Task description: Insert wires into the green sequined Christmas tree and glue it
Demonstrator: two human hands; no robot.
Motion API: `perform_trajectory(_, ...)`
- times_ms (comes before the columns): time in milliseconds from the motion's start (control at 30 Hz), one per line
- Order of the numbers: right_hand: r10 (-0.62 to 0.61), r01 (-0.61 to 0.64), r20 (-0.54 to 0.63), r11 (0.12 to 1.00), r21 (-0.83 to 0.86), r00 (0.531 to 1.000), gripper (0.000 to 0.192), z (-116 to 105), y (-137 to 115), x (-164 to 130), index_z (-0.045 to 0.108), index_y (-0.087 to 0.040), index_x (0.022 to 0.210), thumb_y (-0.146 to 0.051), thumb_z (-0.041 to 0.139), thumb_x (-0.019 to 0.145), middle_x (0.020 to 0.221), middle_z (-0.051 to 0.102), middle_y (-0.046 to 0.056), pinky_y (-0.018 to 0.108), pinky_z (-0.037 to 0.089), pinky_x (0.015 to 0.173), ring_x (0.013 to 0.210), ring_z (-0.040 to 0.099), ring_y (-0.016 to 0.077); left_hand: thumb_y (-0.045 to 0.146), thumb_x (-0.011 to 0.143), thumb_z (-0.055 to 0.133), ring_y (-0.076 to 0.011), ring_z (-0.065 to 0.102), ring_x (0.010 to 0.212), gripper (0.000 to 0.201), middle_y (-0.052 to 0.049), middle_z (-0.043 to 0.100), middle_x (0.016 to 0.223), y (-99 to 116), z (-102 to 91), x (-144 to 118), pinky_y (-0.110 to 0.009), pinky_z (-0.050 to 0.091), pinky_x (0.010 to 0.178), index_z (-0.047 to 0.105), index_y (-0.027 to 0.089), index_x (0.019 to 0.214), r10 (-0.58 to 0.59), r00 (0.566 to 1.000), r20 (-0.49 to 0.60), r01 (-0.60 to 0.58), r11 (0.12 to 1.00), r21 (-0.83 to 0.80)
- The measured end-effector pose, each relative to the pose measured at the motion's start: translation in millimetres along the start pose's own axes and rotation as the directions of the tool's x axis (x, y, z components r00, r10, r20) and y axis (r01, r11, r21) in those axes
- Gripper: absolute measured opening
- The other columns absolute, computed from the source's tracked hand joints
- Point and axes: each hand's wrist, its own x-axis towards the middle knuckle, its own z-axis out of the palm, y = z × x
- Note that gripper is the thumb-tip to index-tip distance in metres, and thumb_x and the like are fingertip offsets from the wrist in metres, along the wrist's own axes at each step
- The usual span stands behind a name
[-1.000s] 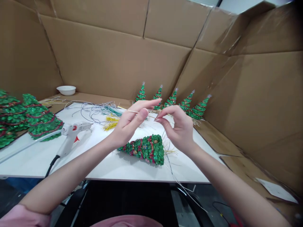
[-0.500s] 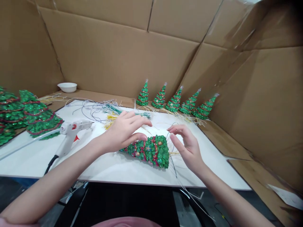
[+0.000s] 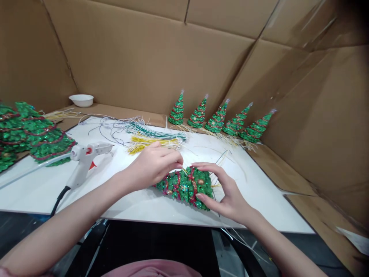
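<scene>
Green tree (image 3: 184, 186) lay near the table's (image 3: 138, 206) front edge, both hands on it.
Left hand (image 3: 152, 165) curled over its tip, right hand (image 3: 227, 192) cupped its base; loose wires (image 3: 219, 157) there could have snagged her fingers.

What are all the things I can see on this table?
Lying tree: one, green with red trim, on its side on the white board.
Small trees: five, green, upright by the cardboard wall.
Big trees: a few, green, far left.
Glue gun: one, white, left.
Wire bundles: green and yellow, centre back.
Bowl: one, white, back left.
Left hand: on the lying tree.
Right hand: cupping its base.
</scene>
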Motion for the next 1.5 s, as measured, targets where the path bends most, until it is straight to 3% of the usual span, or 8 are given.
perform_trajectory(267, -0.058, 0.059, -0.021, 0.997, 0.039, 0.998, 0.055, -1, 0, -2, 0.043, -0.025, 0.125, -0.013, 0.066, 0.077, 0.124, 0.056, 0.010, 0.041, 0.045, 0.099, 0.117, 0.053, 0.0245, 0.014, 0.096, 0.043, -0.0114, 0.054, 0.069, 0.018, 0.000, 0.064, 0.077, -5, 4.2, -3, -0.023, 0.040, 0.065, 0.057, 0.017, 0.085, 0.000, 1.000, -0.002, 0.000, 0.995, -0.099)
perform_trajectory(500, -0.129, 0.130, -0.040, 0.991, 0.030, 0.991, 0.056, 0, -1, -3, 0.045, -0.023, 0.124, -0.010, 0.067, 0.074, 0.123, 0.056, 0.011, 0.045, 0.045, 0.097, 0.115, 0.054, 0.0261, 0.005, 0.092, 0.038, -0.0128, 0.050, 0.070, 0.027, -0.003, 0.061, 0.075, -4, 2.6, -2, -0.024, 0.041, 0.062, 0.061, 0.015, 0.082, 0.050, 0.999, 0.021, -0.046, 0.984, -0.169)
perform_trajectory(800, -0.189, 0.188, -0.056, 0.982, -0.020, 0.980, 0.059, 1, -1, -8, 0.046, -0.022, 0.125, -0.011, 0.068, 0.072, 0.124, 0.056, 0.012, 0.047, 0.043, 0.100, 0.115, 0.053, 0.0271, 0.005, 0.093, 0.037, -0.0115, 0.057, 0.068, 0.032, -0.005, 0.064, 0.076, -1, 2.4, -3, -0.022, 0.043, 0.061, 0.067, 0.014, 0.088, 0.110, 0.994, -0.010, -0.108, 0.945, -0.308)
perform_trajectory(1133, -0.141, 0.141, -0.043, 0.990, 0.010, 0.989, 0.054, 2, 1, -5, 0.046, -0.022, 0.123, -0.011, 0.065, 0.074, 0.125, 0.055, 0.012, 0.046, 0.044, 0.099, 0.116, 0.052, 0.0264, 0.017, 0.097, 0.041, -0.0148, 0.049, 0.070, 0.027, -0.005, 0.059, 0.077, 7, 5.3, -1, -0.026, 0.042, 0.064, 0.065, 0.014, 0.085, 0.136, 0.990, 0.040, -0.134, 0.989, -0.057)
perform_trajectory(1500, -0.083, 0.083, -0.029, 0.997, 0.004, 0.996, 0.050, 3, 1, -3, 0.046, -0.025, 0.123, -0.015, 0.064, 0.077, 0.125, 0.055, 0.011, 0.046, 0.045, 0.097, 0.117, 0.052, 0.0268, 0.013, 0.095, 0.039, -0.0146, 0.045, 0.065, 0.027, -0.002, 0.054, 0.069, 8, 9.3, -2, -0.025, 0.039, 0.061, 0.063, 0.014, 0.082, 0.135, 0.988, 0.078, -0.138, 0.990, 0.038)
